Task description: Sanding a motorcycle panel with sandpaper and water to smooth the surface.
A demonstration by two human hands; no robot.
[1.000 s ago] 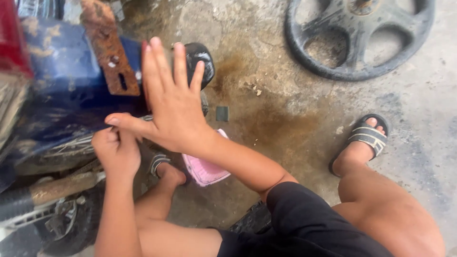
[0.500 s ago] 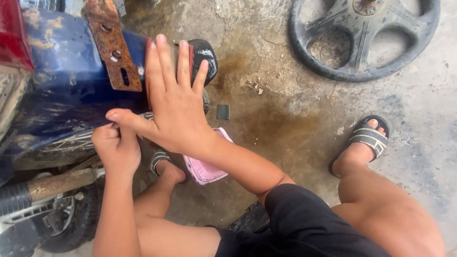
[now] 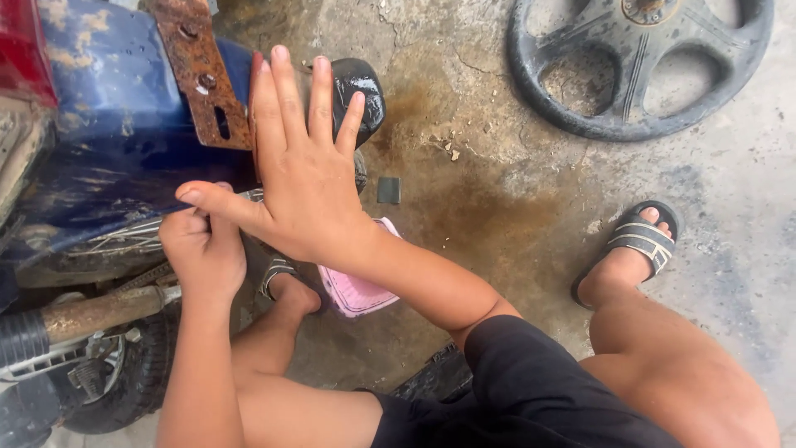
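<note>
We see the right hand (image 3: 303,170) spread flat, fingers (image 3: 286,91) apart, pressed against the blue rear fender (image 3: 108,141) of a motorcycle at ten o'clock, just beside a rusty bracket (image 3: 199,70). The left hand (image 3: 203,249) is curled into a fist below its thumb, fingers together; what they grip we cannot tell. A rusty exhaust pipe (image 3: 99,311) runs at eight o'clock. A pink object (image 3: 356,290) lies under the forearm, and a black wheel (image 3: 638,62) lies on the stained concrete floor (image 3: 497,207) at two o'clock.
</note>
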